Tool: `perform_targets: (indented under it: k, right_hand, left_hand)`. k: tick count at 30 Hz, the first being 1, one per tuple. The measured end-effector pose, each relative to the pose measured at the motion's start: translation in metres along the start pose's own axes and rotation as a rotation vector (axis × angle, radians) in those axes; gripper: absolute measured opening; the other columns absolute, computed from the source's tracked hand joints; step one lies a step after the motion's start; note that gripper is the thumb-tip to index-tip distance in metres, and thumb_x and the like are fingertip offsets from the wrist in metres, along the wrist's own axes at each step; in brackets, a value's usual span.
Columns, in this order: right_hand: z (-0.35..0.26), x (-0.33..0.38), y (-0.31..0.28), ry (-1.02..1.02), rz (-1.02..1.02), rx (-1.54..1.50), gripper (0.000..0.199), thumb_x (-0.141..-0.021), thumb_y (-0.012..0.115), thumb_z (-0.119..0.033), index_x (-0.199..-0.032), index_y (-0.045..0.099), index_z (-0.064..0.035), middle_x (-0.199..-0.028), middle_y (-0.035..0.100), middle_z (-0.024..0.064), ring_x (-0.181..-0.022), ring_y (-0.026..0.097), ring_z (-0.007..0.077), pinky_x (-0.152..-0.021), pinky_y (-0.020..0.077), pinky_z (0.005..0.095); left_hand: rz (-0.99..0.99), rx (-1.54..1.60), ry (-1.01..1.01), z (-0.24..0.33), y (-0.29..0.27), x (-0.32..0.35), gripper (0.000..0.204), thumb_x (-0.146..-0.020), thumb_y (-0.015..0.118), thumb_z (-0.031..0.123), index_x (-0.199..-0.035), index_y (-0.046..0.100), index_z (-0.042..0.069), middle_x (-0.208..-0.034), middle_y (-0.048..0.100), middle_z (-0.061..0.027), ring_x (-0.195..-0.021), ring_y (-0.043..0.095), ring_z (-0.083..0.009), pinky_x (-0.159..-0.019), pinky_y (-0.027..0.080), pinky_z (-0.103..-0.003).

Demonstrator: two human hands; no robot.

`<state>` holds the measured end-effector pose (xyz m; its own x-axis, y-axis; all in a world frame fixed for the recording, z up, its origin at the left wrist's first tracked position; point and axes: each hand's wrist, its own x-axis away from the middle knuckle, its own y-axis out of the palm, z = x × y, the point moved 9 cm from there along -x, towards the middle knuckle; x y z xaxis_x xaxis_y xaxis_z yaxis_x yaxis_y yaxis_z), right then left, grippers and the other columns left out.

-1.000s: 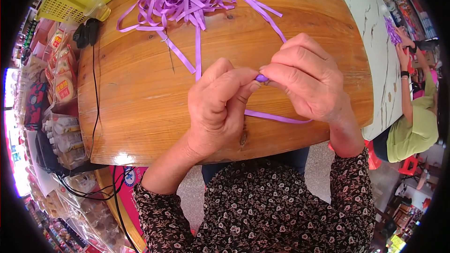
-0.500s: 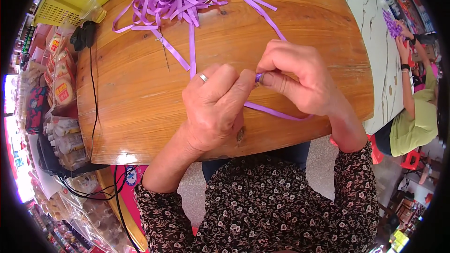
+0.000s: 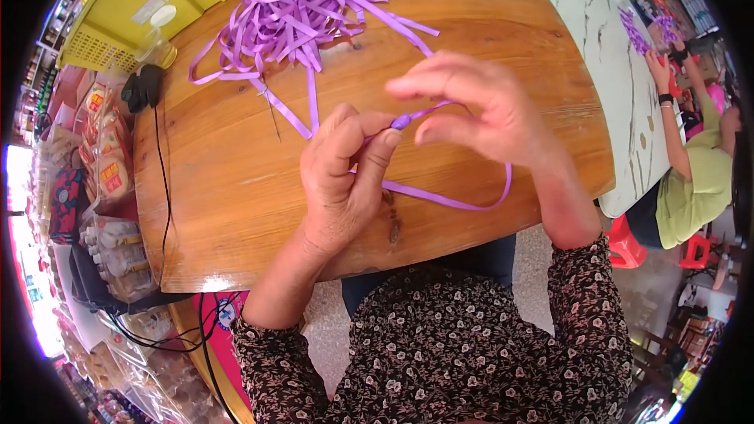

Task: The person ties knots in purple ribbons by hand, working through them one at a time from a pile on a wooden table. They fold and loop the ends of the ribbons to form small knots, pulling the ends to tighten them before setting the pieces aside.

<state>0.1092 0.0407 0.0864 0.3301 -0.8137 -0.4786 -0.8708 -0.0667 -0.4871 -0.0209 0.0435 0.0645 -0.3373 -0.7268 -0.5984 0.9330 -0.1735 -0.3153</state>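
My left hand (image 3: pixel 343 177) is closed, pinching a purple ribbon (image 3: pixel 452 202) between thumb and forefinger. A small rounded purple knot (image 3: pixel 401 122) sticks out at the fingertips. From it, the ribbon runs up toward my right hand (image 3: pixel 488 114), and a long loop hangs below over the table. My right hand hovers just right of the knot, its fingers apart and slightly blurred. Whether the strand passing behind its fingers touches them is hidden. Beyond both hands lies a tangled pile of purple ribbon (image 3: pixel 302 20), with strands trailing toward me.
The wooden table (image 3: pixel 236 212) holds a thin dark needle-like piece (image 3: pixel 275 122) near the strands. At the left stand a yellow crate (image 3: pixel 129 12), a clear cup (image 3: pixel 157 51), a black object with a cord (image 3: pixel 143 88) and packaged goods. Another person (image 3: pixel 691 188) works at a marble-patterned table (image 3: pixel 577 39).
My right hand has let go of the knot and opened, moving slightly up. My left hand has turned, showing the knot in its pinch. The view has shifted a little.
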Motion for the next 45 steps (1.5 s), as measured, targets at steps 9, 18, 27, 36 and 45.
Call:
perform_targets:
  k: [9, 18, 27, 36, 45]
  right_hand:
    - [-0.018, 0.02, -0.004, -0.258, 0.125, 0.289, 0.024, -0.069, 0.073, -0.008, -0.093, 0.067, -0.0055, -0.082, 0.061, 0.0069, -0.072, 0.059, 0.0197, -0.063, 0.0479, 0.0282]
    - [-0.012, 0.037, -0.017, -0.125, 0.192, 0.182, 0.027, -0.068, 0.073, -0.004, -0.094, 0.067, -0.0034, -0.079, 0.06, 0.0067, -0.071, 0.058, 0.0196, -0.061, 0.0477, 0.0292]
    - [-0.046, 0.035, 0.0, -0.385, 0.127, 0.44, 0.032, -0.061, 0.072, 0.0, -0.093, 0.065, -0.0007, -0.079, 0.057, 0.007, -0.069, 0.056, 0.0224, -0.058, 0.0456, 0.0306]
    - [-0.049, 0.032, 0.009, -0.283, 0.037, 0.299, 0.019, -0.067, 0.067, 0.003, -0.083, 0.056, 0.0016, -0.072, 0.051, 0.0097, -0.062, 0.049, 0.0239, -0.053, 0.0397, 0.0324]
    - [-0.022, 0.039, 0.014, 0.139, -0.111, -0.005, 0.011, -0.08, 0.063, -0.007, -0.086, 0.059, 0.0007, -0.071, 0.053, 0.0068, -0.064, 0.049, 0.0176, -0.057, 0.0391, 0.0274]
  left_hand:
    - [-0.143, 0.303, -0.212, -0.02, 0.019, 0.008, 0.01, -0.086, 0.055, 0.002, -0.093, 0.062, -0.002, -0.075, 0.049, -0.0038, -0.07, 0.043, -0.0125, -0.064, 0.035, -0.024]
    - [-0.11, 0.399, -0.266, -0.022, 0.024, 0.008, 0.008, -0.083, 0.061, 0.001, -0.09, 0.063, -0.001, -0.074, 0.048, 0.0, -0.069, 0.041, -0.008, -0.061, 0.033, -0.02]
    - [-0.106, 0.357, -0.203, -0.016, 0.017, 0.011, 0.008, -0.078, 0.065, -0.002, -0.085, 0.065, 0.0, -0.07, 0.049, -0.0003, -0.064, 0.042, -0.0086, -0.056, 0.032, -0.021]
    - [-0.045, -0.009, 0.202, 0.029, 0.007, 0.011, 0.012, -0.071, 0.068, -0.002, -0.082, 0.062, 0.0, -0.064, 0.047, -0.0067, -0.054, 0.045, -0.0174, -0.046, 0.034, -0.028]
    - [-0.002, -0.184, 0.562, 0.053, 0.011, 0.027, 0.027, -0.057, 0.068, -0.003, -0.084, 0.063, -0.004, -0.062, 0.041, -0.003, -0.048, 0.037, -0.0156, -0.042, 0.028, -0.029]
